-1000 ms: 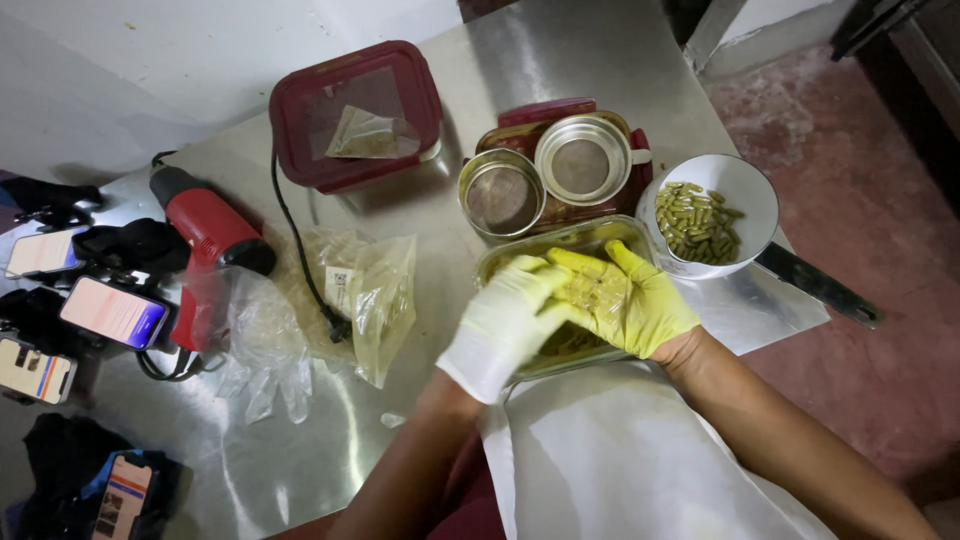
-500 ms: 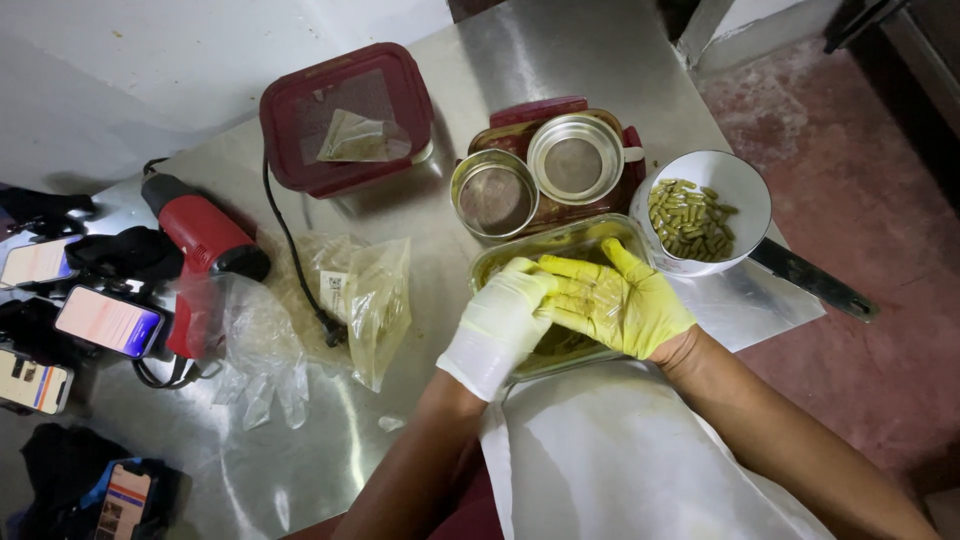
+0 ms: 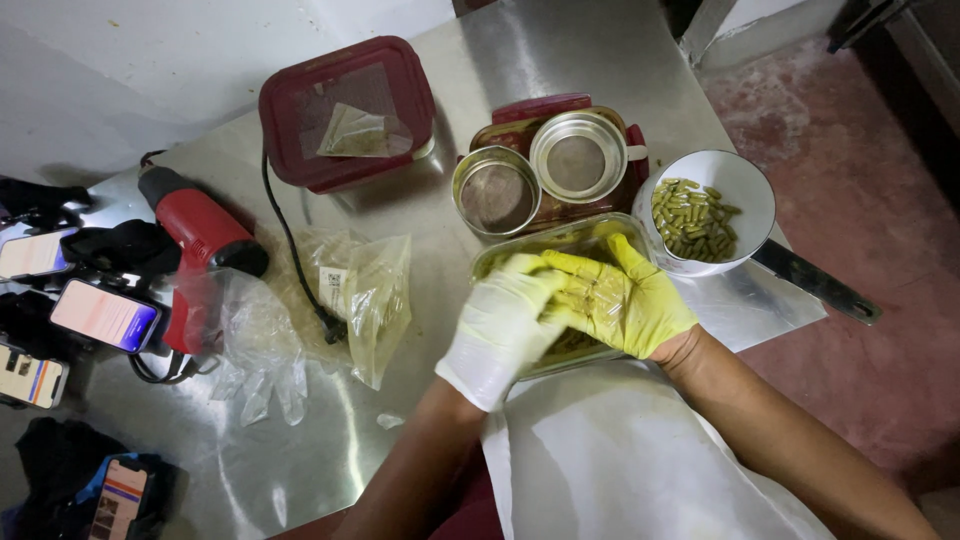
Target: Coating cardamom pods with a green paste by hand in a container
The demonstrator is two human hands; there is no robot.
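On the steel tabletop (image 3: 560, 60), near its right edge, a clear rectangular plastic container (image 3: 575, 240) lies under both gloved hands. Behind it stand two round metal sieves (image 3: 540, 175) on a brown-red lidded box (image 3: 545, 108), and to its right, touching its corner, a white saucepan with a dark handle (image 3: 745, 185) holds green capsules (image 3: 690, 215). Farther back sits a dark red square box with a clear lid (image 3: 345, 115). Toward the left edge lie crumpled clear plastic bags (image 3: 360, 290), a red heat gun (image 3: 200, 235) with its black cord (image 3: 295, 255) running past the bags, and several lit phones (image 3: 100, 315). A white cloth (image 3: 620, 460) covers the near edge below the hands.

The left hand (image 3: 500, 325), in a white glove, curls over the container's near left part, fingers bent inward against the right hand. The right hand (image 3: 625, 295), in a yellow-stained glove, lies spread over the container's middle, fingers stretched leftward and meeting the left hand's fingertips. Whether anything is pinched between them cannot be told; the hands hide most of the container's contents.
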